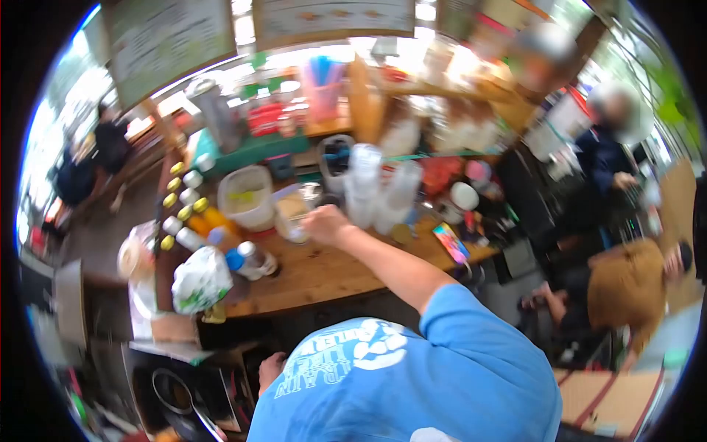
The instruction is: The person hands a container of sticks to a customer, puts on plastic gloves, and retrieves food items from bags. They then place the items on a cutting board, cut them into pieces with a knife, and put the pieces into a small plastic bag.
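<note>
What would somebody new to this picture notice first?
Probably the bright blue T-shirt filling the bottom middle. From its sleeve a bare arm reaches over the wooden counter, the right hand beside a pale tub near the centre. Smaller but vivid is the colourful phone screen on the counter's right side.

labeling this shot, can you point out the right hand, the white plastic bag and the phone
Right hand (325,224), head view: back of the hand.
White plastic bag (202,277), head view: its side.
Phone (451,243), head view: its bright screen.
</note>
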Demonstrator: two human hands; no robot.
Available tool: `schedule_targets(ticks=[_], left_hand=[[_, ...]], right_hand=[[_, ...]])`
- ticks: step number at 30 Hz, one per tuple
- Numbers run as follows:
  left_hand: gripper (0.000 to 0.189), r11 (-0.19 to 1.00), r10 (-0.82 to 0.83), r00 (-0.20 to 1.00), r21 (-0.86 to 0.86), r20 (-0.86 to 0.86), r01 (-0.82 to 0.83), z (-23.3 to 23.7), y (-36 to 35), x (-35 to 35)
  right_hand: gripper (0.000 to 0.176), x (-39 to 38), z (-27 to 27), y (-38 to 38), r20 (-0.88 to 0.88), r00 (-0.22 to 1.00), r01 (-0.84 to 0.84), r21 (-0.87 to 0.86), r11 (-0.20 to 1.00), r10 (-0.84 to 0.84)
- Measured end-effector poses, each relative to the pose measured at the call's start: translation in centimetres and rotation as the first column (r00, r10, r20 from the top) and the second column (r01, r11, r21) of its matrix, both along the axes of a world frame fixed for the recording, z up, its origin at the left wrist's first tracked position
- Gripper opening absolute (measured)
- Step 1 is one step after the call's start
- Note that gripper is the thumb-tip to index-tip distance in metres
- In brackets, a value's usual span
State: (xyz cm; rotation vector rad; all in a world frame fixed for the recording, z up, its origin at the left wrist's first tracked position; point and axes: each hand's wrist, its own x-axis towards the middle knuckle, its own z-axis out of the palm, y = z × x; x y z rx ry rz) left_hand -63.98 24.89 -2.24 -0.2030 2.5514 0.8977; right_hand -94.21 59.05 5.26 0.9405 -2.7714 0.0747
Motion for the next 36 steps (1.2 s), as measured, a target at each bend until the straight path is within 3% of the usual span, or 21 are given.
schedule_targets(ticks=[1, 3, 12, 17, 20, 25, 36], left_hand=[[0.031, 0.999, -0.04, 0.999, -0.015, -0.017, 0.04, -0.5, -0.8, 0.1], [0.03, 0.997, 0.03, 1.0, -0.078, 0.008, -0.029, 1.3, -0.3, 0.2], [0.03, 0.999, 0.036, 0.994, 0.0, 0.101, -0.036, -0.4, -2.7, 0.9], [0.029, 0.996, 0.078, 0.994, -0.042, 0.075, -0.075, 0.0, -4.0, -0.2], [0.028, 0.992, 0.128, 0.98, -0.037, 0.149, -0.124, 0.8, -4.5, -1.3], [0.029, 0.996, 0.082, 0.996, -0.045, 0.045, -0.08, -0.4, -5.6, -1.6], [0.028, 0.993, 0.114, 0.989, -0.034, 0.09, -0.111, 0.6, -6.4, -2.3]], right_hand=[[0.009, -0.8, -1.3, 0.0, 0.044, 0.999, 0.024, 0.018, 1.0, -0.025], [0.011, -1.6, -1.3, 0.0, 0.04, 0.998, 0.053, -0.019, 0.998, -0.052], [0.019, -6.9, -1.5, 0.1, 0.154, 0.956, 0.243, 0.059, 0.968, -0.249], [0.017, -9.1, -3.3, 0.9, 0.171, 0.957, 0.215, 0.131, 0.968, -0.236], [0.017, -10.1, -3.4, 0.9, 0.154, 0.953, 0.251, 0.084, 0.964, -0.261], [0.017, -10.9, -4.2, 0.5, 0.115, 0.954, 0.27, 0.062, 0.961, -0.276], [0.017, -12.2, -3.9, -0.2, 0.08, 0.946, 0.311, 0.041, 0.949, -0.314]])
